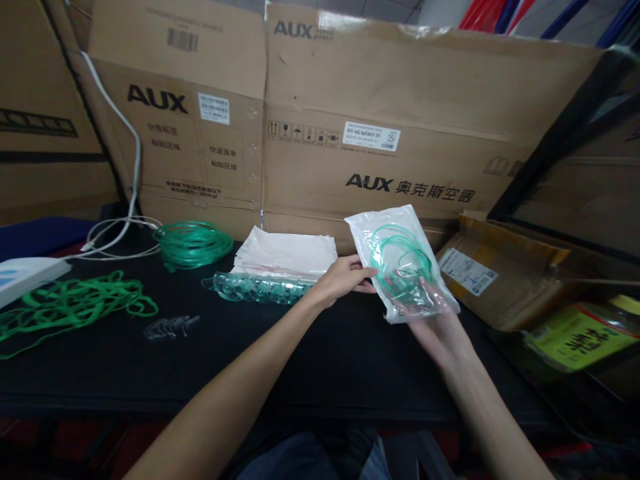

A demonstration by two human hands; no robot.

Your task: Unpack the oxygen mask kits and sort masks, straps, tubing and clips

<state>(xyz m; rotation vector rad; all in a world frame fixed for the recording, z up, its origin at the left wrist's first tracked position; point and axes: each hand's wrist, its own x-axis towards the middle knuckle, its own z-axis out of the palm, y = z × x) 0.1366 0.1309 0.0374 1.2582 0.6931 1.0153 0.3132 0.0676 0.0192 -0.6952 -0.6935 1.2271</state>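
Observation:
A clear and white plastic bag (404, 230) with coiled green tubing (400, 257) inside is held up tilted above the table's right half. My left hand (343, 280) is closed at the bag's left edge, thumb and fingers pinching it. From below, my right hand (440, 327) grips the lower right part of the bag; its fingers are partly seen through the film and slightly blurred. Left of the bag lies a stack of white bags (285, 250). A row of clear greenish plastic masks or cups (260, 288) sits in front of that stack.
Green tubing lies coiled (193, 243) at the back left, near a tangle of green elastic cord (85, 303). Small clear plastic connectors (170, 327) lie on the black table (210, 367). Cardboard walls (310, 87) stand behind; an open carton (500, 267) and a yellow-labelled container (580, 337) are right.

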